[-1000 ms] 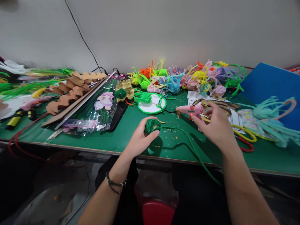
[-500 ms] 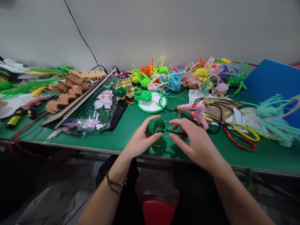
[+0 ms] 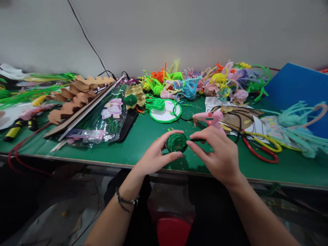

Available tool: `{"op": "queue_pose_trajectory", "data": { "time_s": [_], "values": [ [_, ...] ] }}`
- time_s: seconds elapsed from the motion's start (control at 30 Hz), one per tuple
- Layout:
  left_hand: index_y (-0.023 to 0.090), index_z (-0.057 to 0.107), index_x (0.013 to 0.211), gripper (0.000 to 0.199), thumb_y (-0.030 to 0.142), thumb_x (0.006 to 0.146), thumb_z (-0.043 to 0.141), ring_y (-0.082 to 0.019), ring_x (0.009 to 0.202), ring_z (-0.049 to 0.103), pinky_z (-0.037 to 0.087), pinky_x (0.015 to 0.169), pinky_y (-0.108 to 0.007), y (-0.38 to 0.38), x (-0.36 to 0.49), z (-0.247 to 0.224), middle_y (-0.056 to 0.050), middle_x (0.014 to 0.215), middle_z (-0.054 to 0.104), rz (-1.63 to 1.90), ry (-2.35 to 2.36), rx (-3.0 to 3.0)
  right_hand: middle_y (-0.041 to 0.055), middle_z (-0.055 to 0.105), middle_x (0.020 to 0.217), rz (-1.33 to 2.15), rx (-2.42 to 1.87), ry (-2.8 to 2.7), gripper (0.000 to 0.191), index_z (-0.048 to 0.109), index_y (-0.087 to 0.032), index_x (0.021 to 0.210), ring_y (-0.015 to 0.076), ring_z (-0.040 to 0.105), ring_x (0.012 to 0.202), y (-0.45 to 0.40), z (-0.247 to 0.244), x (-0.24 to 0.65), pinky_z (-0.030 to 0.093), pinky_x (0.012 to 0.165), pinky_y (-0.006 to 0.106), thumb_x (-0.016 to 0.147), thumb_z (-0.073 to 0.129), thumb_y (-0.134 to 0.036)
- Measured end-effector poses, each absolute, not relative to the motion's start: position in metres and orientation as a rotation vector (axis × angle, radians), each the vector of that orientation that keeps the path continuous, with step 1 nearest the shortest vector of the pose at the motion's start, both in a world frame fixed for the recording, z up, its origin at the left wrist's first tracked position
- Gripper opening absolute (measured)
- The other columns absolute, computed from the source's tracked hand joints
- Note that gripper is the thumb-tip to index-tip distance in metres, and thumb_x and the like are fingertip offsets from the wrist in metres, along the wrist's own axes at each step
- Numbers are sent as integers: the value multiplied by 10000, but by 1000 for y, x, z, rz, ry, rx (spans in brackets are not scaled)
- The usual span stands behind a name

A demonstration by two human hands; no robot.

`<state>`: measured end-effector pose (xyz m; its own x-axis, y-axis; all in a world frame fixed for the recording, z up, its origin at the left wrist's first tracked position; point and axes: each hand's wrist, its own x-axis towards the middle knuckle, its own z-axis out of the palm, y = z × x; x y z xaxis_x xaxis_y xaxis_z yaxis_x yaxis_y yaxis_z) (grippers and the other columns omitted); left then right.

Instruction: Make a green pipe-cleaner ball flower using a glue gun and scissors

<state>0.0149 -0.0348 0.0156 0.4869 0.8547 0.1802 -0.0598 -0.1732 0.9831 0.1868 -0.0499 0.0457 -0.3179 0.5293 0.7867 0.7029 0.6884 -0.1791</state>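
Note:
Over the front of the green table, my left hand curves round a dark green coil of pipe cleaner, thumb below and fingers above. The coil's wound face is turned toward me. At its right side my right hand pinches a dark green pipe cleaner strand between thumb and forefinger, close against the coil. Just beyond my right hand stands a pink glue gun with a small orange light. Behind the coil lies a white disc with a green rim, a bright green pipe cleaner bundle on its left part.
Yellow-and-red-handled scissors lie at the right, by a teal pipe cleaner piece. Colourful pipe cleaner bundles line the wall. At the left are a clear plastic bag and zigzag brown cardboard. A blue board stands right.
The coil has shifted slightly right and tipped more toward me. My right hand has gone from loosely spread fingers to a pinch on the strand nearer the coil.

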Motion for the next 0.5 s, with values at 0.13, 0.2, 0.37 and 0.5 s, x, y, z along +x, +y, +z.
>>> {"op": "queue_pose_trajectory", "data": {
  "time_s": [0.13, 0.2, 0.37, 0.5],
  "values": [
    [209, 491, 1158, 447, 259, 737, 632, -190, 1018, 535, 450, 859, -283, -35, 15, 16, -57, 1181, 531, 985, 717, 1570, 22, 588, 664, -327, -957, -2029, 39, 557, -174, 787, 134, 532, 629, -48, 43, 188, 430, 620, 241, 805, 578, -202],
    [207, 502, 1155, 449, 260, 730, 639, -196, 1035, 529, 447, 868, -287, -34, 14, 16, -58, 1193, 535, 990, 718, 1575, 21, 585, 671, -319, -973, -2033, 48, 558, -173, 786, 131, 531, 630, -49, 44, 188, 426, 614, 237, 809, 574, -212],
    [204, 523, 1161, 507, 312, 691, 678, -156, 840, 583, 464, 753, -263, -33, 11, 17, -61, 1126, 583, 923, 719, 1550, 13, 579, 682, -222, -994, -2037, 60, 562, -175, 778, 124, 531, 641, -50, 47, 188, 424, 608, 233, 803, 584, -225],
    [165, 492, 1201, 582, 411, 700, 656, -108, 613, 563, 442, 638, -231, -35, 14, 17, -11, 728, 618, 835, 596, 1393, -14, 562, 653, 94, -1011, -1962, 64, 557, -186, 742, 99, 498, 573, -48, 48, 188, 409, 519, 211, 778, 604, -211]
  ]
}}
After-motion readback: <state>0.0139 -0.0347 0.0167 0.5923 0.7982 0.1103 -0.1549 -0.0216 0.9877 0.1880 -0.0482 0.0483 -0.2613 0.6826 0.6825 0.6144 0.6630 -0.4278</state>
